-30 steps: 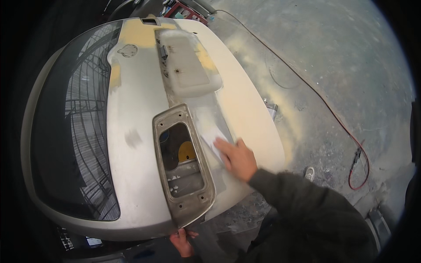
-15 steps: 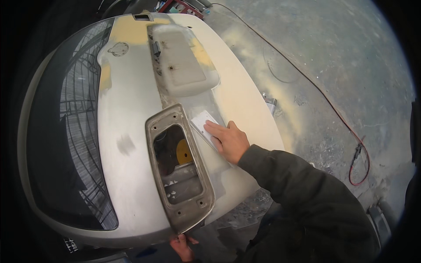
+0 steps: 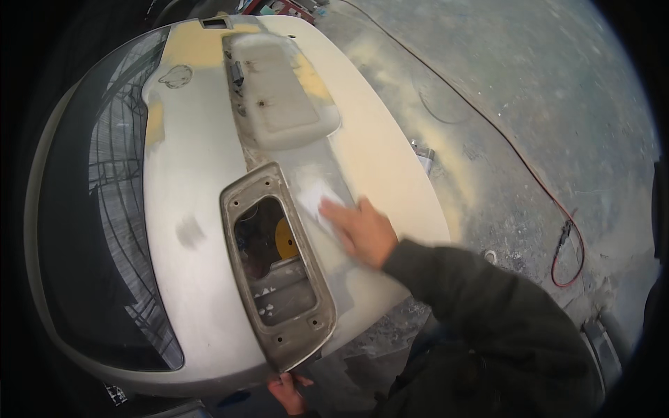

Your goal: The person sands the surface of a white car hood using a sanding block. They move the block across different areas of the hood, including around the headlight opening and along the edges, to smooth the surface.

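Observation:
A car tailgate [image 3: 188, 292] lies before me, silver-grey with cream and yellow patches and a dark window [image 3: 77, 244] along its left side. My right hand [image 3: 364, 233] is closed over a white sanding block [image 3: 318, 199], pressed flat on a grey patch just right of the lamp opening [image 3: 327, 306]; both hand and block are blurred. The block's lower part is hidden under the palm. At the near edge of the tailgate, my left hand [image 3: 288, 396] grips the rim below the opening, its fingers partly out of sight.
Past the tailgate's right edge, a red-and-dark air hose [image 3: 512, 139] crosses the stained floor and loops round at its fitting. A small metal can [image 3: 425, 157] stands beside that edge. At the far end is a red cart [image 3: 286, 8] with items in it.
My right hand and the sanding block have shifted slightly against the tailgate and are now blurred. The whole view has moved a little, while my left hand keeps its place at the rim.

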Tool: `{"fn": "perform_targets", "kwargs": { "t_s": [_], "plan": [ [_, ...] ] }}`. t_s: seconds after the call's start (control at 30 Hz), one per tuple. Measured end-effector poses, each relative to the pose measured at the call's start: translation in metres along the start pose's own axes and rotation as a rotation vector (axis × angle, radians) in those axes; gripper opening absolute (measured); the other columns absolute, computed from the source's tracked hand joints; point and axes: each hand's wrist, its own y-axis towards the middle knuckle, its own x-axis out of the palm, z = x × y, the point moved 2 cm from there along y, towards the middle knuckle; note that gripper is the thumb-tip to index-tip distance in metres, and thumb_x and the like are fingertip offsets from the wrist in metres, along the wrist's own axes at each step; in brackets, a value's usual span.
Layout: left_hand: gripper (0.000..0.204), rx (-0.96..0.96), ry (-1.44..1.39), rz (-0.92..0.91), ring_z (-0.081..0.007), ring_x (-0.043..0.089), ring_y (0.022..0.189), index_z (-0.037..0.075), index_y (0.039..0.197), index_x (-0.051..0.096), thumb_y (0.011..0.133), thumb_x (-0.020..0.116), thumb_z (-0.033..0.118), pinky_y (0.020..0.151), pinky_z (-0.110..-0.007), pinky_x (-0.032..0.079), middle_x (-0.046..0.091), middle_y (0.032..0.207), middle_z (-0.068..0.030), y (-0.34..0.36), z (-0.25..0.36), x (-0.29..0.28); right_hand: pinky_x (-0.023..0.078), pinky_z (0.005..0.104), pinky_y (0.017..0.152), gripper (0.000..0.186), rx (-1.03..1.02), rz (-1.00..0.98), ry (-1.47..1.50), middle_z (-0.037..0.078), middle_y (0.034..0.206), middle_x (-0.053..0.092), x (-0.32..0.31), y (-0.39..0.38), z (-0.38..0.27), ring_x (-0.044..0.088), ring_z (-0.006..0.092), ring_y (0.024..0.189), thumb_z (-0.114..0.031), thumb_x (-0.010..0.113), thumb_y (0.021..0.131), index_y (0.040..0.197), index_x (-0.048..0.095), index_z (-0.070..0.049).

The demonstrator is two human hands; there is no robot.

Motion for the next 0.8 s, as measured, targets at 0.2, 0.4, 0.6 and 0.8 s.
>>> {"fn": "perform_targets", "kwargs": {
  "t_s": [0.2, 0.4, 0.6, 0.8],
  "plan": [
    [0.038, -0.03, 0.083, 0.037, -0.0177, 0.057, 0.048, 0.002, 0.102, 0.057, 0.105, 0.066, 0.039, 0.045, -0.034, 0.05, 0.057, 0.065, -0.007, -0.01, 0.01, -0.003, 0.053, 0.0389, 0.075, 0.051, -0.042, -0.006, -0.002, -0.003, 0.145, 0.066, 0.007, -0.047, -0.008, 0.049, 0.031, 0.08, -0.01, 0.066, 0.093, 0.143, 0.065, -0.022],
    [0.053, -0.02, 0.052, -0.023, -0.0214, 0.061, 0.048, -0.003, 0.089, 0.06, 0.102, 0.07, 0.048, 0.046, -0.036, 0.053, 0.06, 0.059, -0.0116, 0.002, 0.031, 0.026, 0.052, 0.0417, 0.074, 0.045, 0.009, 0.047, -0.053, 0.002, 0.137, 0.07, 0.007, 0.018, 0.017, 0.051, 0.0319, 0.081, -0.014, 0.06, 0.099, 0.142, 0.065, -0.022],
    [0.045, -0.005, 0.063, -0.027, -0.0175, 0.056, 0.046, 0.001, 0.096, 0.059, 0.104, 0.066, 0.045, 0.044, -0.034, 0.049, 0.057, 0.06, -0.0074, -0.008, 0.027, 0.014, 0.054, 0.0376, 0.076, 0.055, -0.027, -0.075, -0.051, -0.004, 0.152, 0.06, 0.002, -0.091, -0.023, 0.053, 0.0319, 0.082, -0.006, 0.068, 0.088, 0.141, 0.066, -0.018],
    [0.054, 0.005, 0.073, 0.027, -0.02, 0.059, 0.048, -0.003, 0.093, 0.059, 0.101, 0.07, 0.049, 0.045, -0.035, 0.051, 0.058, 0.058, -0.0104, -0.001, 0.028, 0.026, 0.055, 0.0403, 0.081, 0.055, -0.066, 0.006, -0.071, -0.003, 0.15, 0.061, -0.001, -0.022, -0.007, 0.057, 0.0343, 0.091, -0.008, 0.068, 0.087, 0.142, 0.063, -0.015]
  ]
}}
